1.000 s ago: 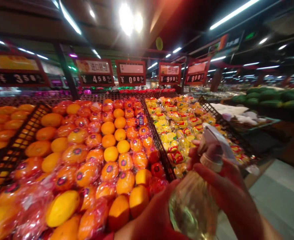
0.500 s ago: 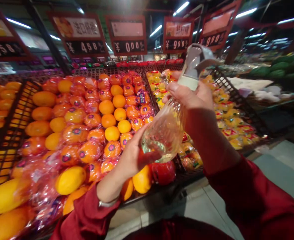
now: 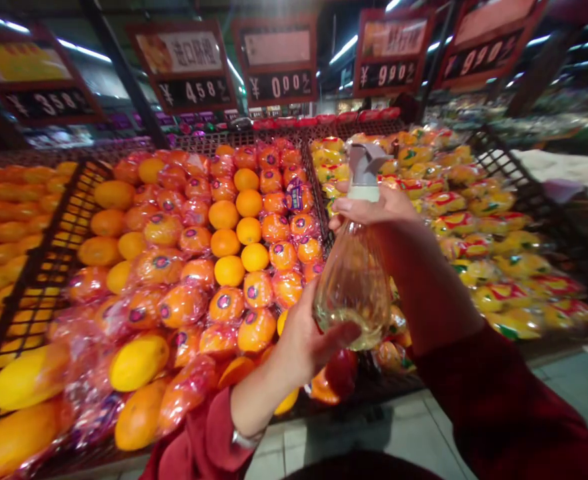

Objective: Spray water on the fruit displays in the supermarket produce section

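A clear spray bottle [image 3: 357, 280] with a grey trigger head and a pale collar is held upright in front of me, some liquid showing through its ribbed wall. My right hand [image 3: 381, 208] is closed round its neck, just below the collar. At the bottle's lower left side, my left hand [image 3: 311, 337] grips the base with the thumb across the front. Behind the bottle lie oranges, some bare like this orange [image 3: 229, 271], others in plastic wrap such as the wrapped orange [image 3: 257, 330]. A red wrapped fruit [image 3: 341, 373] sits under the bottle's base.
Black mesh dividers, one the left divider [image 3: 39, 257], separate the fruit bins. Yellow wrapped fruit [image 3: 519, 317] fills the right bin. Large yellow fruit [image 3: 139, 361] lies at the front left. Price signs [image 3: 187, 63] hang above. Tiled floor [image 3: 414, 427] shows below the display edge.
The view has swung right and somewhat closer to the stand. The spray bottle has turned from a tilt to nearly upright, its head lower in view. Both hands keep their hold.
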The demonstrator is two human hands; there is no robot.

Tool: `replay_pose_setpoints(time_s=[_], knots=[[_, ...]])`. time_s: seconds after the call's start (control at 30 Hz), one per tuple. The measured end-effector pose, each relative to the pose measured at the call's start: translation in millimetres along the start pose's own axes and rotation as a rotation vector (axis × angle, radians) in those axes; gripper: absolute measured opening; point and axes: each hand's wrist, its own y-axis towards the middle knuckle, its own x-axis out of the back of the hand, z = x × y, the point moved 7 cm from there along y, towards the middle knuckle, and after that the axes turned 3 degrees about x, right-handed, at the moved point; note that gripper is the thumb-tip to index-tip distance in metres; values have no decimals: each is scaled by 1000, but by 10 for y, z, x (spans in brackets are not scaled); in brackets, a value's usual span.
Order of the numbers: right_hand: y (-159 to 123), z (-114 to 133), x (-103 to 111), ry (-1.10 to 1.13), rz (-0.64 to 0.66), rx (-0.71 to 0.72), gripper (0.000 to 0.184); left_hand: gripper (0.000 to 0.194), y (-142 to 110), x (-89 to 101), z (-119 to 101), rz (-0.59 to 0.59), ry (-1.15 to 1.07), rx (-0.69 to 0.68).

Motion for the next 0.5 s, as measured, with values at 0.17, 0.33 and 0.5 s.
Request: replay_pose_setpoints(time_s=[0.17,0.33,0.5], knots=[[-4,-148,242,54,-33,-19,29,91,84,-195,150,-24,-96,126],[-70,-120,470,4,-11,-24,28,80,136,-418,181,-17,-121,175],[-49,44,646,-27,18,37,24,83,235,-608,119,-11,-126,147]])
